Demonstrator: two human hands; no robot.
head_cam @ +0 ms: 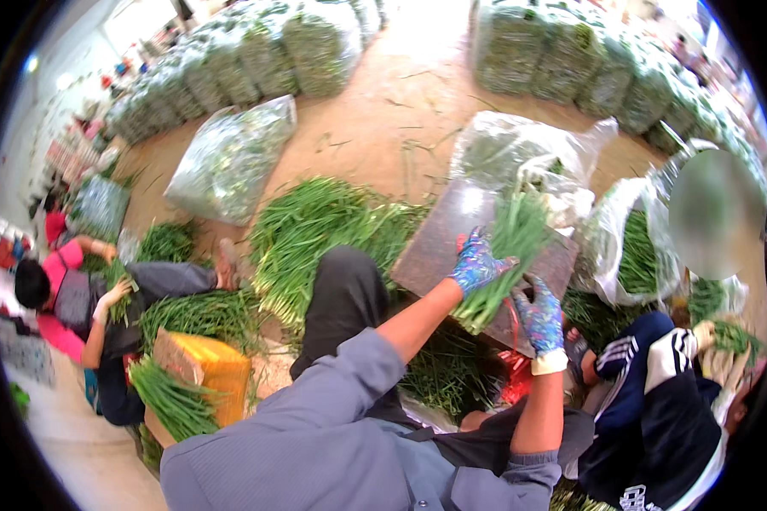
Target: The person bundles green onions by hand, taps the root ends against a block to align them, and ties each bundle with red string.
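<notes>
A bunch of long green stalks with pale cut ends, likely garlic chives [518, 223], lies slantwise across a dark, smooth board [438, 239] over my lap. My left hand [478, 265], in a blue patterned glove, grips the bunch from its left side, thumb across the stalks. My right hand [542, 316], in a matching glove, is just right of the pale ends, its thumb and fingers bent near them. A red strip [513, 322] runs beside its thumb; whether the fingers pinch it is unclear. Below the board hangs a tangle of red ties [516, 377].
A big heap of green stalks [319, 236] lies left of the board. An orange-taped box [220, 373] with a bunch on it stands at lower left. Co-workers sit at left [70, 300] and right [658, 396]. Open plastic bags [524, 147] lie beyond the board; packed bales [323, 54] line the back.
</notes>
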